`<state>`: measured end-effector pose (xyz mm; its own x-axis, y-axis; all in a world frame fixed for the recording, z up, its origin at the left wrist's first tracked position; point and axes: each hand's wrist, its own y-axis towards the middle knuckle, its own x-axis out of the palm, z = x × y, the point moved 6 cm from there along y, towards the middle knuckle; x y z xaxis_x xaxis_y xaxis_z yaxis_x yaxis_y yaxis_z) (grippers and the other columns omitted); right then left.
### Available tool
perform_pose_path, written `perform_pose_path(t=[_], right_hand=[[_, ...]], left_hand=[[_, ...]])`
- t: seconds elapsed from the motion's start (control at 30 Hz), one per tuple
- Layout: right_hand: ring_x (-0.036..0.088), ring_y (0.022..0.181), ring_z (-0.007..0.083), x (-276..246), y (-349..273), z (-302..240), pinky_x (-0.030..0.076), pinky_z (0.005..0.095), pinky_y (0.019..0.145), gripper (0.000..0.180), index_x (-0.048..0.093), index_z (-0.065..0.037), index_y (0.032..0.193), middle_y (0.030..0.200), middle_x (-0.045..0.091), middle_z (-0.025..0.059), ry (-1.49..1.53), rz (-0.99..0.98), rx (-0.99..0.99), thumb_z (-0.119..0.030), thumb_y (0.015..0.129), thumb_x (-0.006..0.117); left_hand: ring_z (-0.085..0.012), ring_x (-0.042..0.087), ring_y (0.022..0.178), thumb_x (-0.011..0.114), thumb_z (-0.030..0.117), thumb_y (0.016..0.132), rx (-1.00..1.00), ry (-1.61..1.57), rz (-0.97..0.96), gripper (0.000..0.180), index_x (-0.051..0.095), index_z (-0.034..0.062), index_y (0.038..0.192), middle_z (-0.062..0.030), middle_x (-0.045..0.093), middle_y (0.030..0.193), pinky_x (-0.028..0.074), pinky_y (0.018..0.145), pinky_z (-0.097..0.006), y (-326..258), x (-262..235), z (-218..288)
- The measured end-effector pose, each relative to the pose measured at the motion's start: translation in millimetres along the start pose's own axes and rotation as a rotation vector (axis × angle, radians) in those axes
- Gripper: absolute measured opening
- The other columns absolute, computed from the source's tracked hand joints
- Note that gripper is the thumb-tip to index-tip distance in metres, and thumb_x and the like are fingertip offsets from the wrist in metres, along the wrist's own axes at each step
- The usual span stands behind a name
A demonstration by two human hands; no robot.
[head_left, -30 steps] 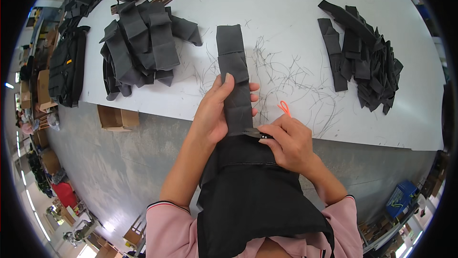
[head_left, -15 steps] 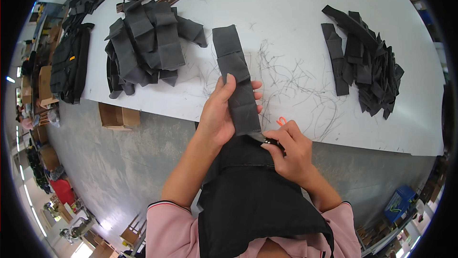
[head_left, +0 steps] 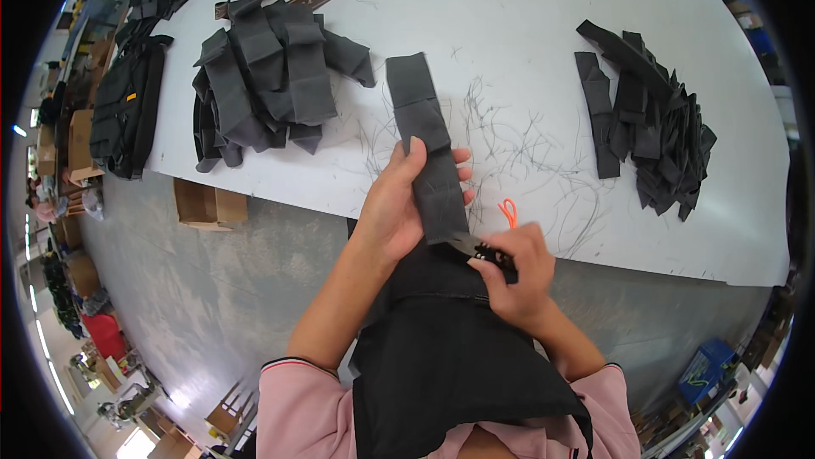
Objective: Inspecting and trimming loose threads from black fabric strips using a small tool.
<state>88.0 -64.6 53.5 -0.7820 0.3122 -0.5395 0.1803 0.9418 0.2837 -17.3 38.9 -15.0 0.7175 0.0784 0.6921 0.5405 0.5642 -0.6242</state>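
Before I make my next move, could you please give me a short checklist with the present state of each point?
1. Left hand grips the dark strip: ok.
2. Right hand holds the snips: ok.
3. Blades at the strip's near end: ok.
4. Left fingers apart from the blades: ok.
5. White table free of loose threads: not ok, many are scattered.
6. Blades fully closed: cannot tell, too small.
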Motion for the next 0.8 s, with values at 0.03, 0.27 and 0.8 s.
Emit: perform_pose_path(t=[0.03,0.27,0.8], right_hand=[[0.055,0.063,0.0235,-6.8,7.0,1.0,0.043,0.0301,0.055,0.026,0.059,-0.006,0.093,0.078,0.052,0.0082,0.083,0.050,0.098,-0.002,0.069,0.070],[0.053,0.060,0.0210,19.5,14.0,22.7,0.043,0.0309,0.054,0.028,0.060,-0.007,0.085,0.076,0.049,0.0073,0.152,-0.197,0.070,0.005,0.060,0.064],[0.051,0.059,0.0221,-5.8,6.2,10.1,0.039,0.0315,0.052,0.034,0.060,-0.009,0.098,0.079,0.052,0.0044,-0.178,0.016,-0.010,-0.007,0.067,0.072]], left_hand=[[-0.0236,0.057,0.095,0.044,0.033,0.097,0.000,0.041,-0.064,0.036,0.037,0.0069,0.119,-0.0156,0.055,0.113,0.052,0.079,-0.042,-2.4,5.5,0.2],[-0.0216,0.058,0.097,0.043,0.035,0.096,0.042,0.177,-0.064,0.035,0.043,0.0103,0.121,-0.0128,0.056,0.117,0.053,0.078,-0.041,-4.3,6.4,-1.9],[-0.0185,0.062,0.078,0.047,0.030,0.096,0.165,0.257,0.032,0.029,0.044,0.0057,0.112,-0.0146,0.062,0.103,0.053,0.067,-0.033,-11.3,9.0,4.7]])
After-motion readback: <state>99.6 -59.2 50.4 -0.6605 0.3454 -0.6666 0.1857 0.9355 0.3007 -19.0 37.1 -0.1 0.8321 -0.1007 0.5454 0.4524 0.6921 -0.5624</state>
